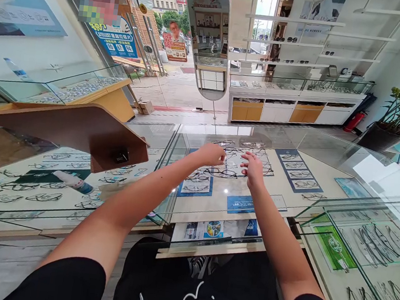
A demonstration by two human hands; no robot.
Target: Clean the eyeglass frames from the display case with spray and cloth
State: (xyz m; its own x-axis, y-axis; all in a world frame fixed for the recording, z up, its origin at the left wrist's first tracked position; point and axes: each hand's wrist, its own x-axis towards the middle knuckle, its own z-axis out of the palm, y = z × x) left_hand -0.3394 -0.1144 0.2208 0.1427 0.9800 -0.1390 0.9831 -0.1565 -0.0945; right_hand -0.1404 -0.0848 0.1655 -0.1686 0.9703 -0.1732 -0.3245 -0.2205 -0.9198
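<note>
My left hand (pixel 214 155) reaches out over the glass counter, its fingers curled downward; whatever they hold, if anything, is hidden. To its right, my right hand (pixel 253 170) has its fingers bent but apart, and I see nothing held in it. Between and below the hands lies a dark-framed pair of glasses (pixel 221 173). More eyeglasses (pixel 197 187) rest on a blue-bordered card (pixel 194 194) at the left. Another blue-bordered card (pixel 299 172) with several frames is to the right of my right hand. A blue leaflet (pixel 240 204) is nearer to me.
A brown board-like stand (pixel 64 126) rises at the left, close to a spray bottle (pixel 73 181). Glass cases with several spectacles flank me, including a green card (pixel 334 248). Beyond are an oval mirror (pixel 208 80), display shelves (pixel 296 20) and a potted plant (pixel 387 136).
</note>
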